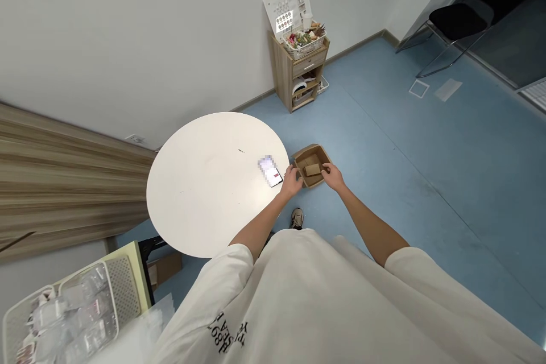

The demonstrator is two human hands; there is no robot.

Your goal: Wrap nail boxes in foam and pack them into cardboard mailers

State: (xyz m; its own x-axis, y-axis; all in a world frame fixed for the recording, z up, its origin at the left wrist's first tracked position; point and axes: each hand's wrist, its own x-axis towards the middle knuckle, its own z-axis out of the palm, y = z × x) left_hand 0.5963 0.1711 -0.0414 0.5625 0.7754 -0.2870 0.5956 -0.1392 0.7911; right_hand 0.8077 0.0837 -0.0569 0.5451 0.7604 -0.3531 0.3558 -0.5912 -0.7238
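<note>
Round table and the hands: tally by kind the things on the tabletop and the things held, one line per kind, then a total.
Phones lying on the round white table: 1, the phone
Open brown cardboard boxes held by the left hand and right hand: 1, the box
Small brown pieces inside the box: 1, the piece
Total: 3

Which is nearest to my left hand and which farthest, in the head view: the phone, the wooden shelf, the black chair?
From the left hand:
1. Phone, just beside it on the round table's edge.
2. Wooden shelf, against the far wall.
3. Black chair, far corner, right.
</note>
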